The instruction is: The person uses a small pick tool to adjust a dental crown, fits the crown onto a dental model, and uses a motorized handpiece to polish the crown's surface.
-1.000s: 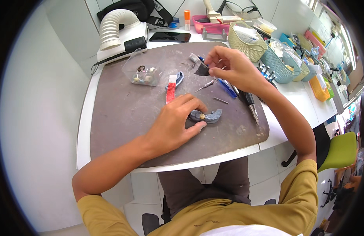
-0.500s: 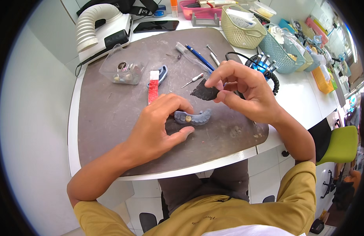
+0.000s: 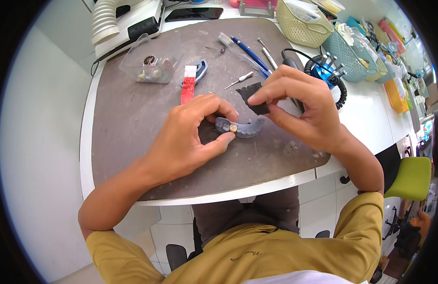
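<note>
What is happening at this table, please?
A person's left hand curls around the left end of a grey teeth model on the brown mat; whether it grips is unclear. The right hand pinches a small black sheet near the model's other end. A red-and-white strip lies beyond the left hand.

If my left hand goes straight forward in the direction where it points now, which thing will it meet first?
Probably the grey, arch-shaped tooth model: its left end lies within the curve of your left hand. Depth is unclear, so I cannot say whether the two touch.
</note>
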`<state>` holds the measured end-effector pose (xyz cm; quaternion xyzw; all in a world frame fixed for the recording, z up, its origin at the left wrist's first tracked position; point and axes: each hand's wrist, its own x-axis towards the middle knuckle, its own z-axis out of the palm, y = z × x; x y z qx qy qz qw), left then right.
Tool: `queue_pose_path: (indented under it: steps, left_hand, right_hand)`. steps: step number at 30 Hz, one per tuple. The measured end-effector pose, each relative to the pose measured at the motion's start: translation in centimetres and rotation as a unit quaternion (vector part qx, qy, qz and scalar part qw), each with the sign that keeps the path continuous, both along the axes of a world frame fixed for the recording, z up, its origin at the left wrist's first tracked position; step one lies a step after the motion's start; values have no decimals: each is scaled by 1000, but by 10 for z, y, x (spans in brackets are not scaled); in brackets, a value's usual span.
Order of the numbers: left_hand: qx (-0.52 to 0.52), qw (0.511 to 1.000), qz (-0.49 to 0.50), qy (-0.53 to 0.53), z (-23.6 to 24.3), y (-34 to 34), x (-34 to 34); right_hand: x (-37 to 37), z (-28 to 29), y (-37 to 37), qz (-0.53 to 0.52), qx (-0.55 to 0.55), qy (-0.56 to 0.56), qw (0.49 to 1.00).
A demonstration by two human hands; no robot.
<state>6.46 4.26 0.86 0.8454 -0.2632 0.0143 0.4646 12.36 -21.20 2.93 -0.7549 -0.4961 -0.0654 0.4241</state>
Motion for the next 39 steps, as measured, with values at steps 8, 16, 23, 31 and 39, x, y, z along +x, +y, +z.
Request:
queue_pose_path:
  steps: [8, 16, 23, 31, 39]
  left_hand:
    - [4, 1000, -6, -12, 2, -1, 1]
    - [-18, 1000, -5, -1, 4, -2, -2]
    - [-56, 997, -42, -12, 0, 6, 2]
    - [-68, 997, -40, 8, 4, 4, -3]
    - [-149, 984, 5, 95, 4, -1, -3]
  right_hand:
    - [-10, 4, 6, -9, -19, -6, 1000]
    - [-12, -6, 8, 13, 23, -16, 1000]
    - [-14, 2, 11, 49, 54, -24, 997]
    - [-12, -8, 10, 37, 13, 5, 999]
    - [-11, -8, 13, 37, 40, -38, 998]
